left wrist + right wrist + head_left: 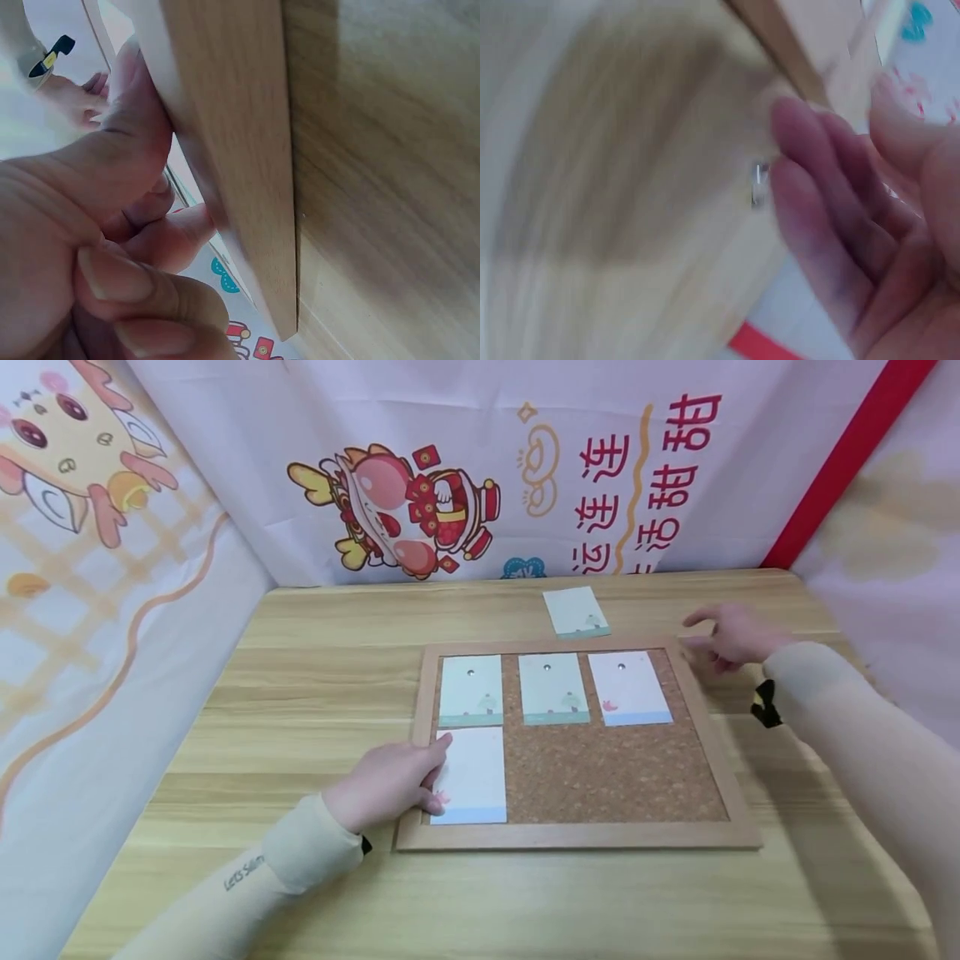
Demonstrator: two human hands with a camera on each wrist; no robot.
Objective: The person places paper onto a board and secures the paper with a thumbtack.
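On the cork board (615, 777), my left hand (390, 781) rests at the lower left, its index finger and thumb pressing a white note card (480, 772) with a blue bottom strip. In the left wrist view, the thumb lies against the wooden frame (225, 150) and the other fingers bend loosely. My right hand (738, 633) hovers off the board's upper right edge, fingers spread with nothing visible between them. Close to its fingertips in the right wrist view is a small shiny silvery object (759, 184), too blurred to identify.
Along the board's top row, two green-edged cards (471, 693) (553, 693) and a blue-edged card (633, 693) each bear a silver tack. Another green-edged card (576, 612) lies on the wooden table (315, 693) behind the board. Printed cloth (465, 410) hangs around the table.
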